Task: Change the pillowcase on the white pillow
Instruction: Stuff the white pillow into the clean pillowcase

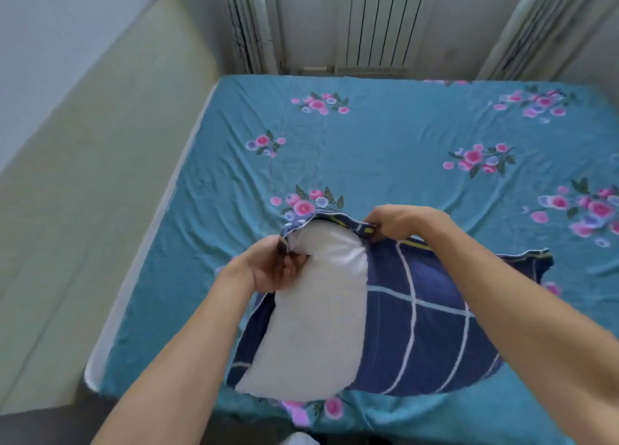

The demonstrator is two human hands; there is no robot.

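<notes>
The white pillow (315, 314) lies on the bed near its front edge, its left part bare and sticking out of a navy pillowcase (425, 327) with white grid lines. The case covers the pillow's right part. My left hand (271, 263) pinches the case's open edge at the pillow's far left corner. My right hand (395, 221) grips the same open edge further along, at the far side of the pillow. The edge is stretched between both hands.
The bed wears a teal sheet (385, 149) printed with pink flowers. A pale padded headboard (100, 176) runs along the left side. A white radiator (378, 22) and curtains stand behind the bed's far edge.
</notes>
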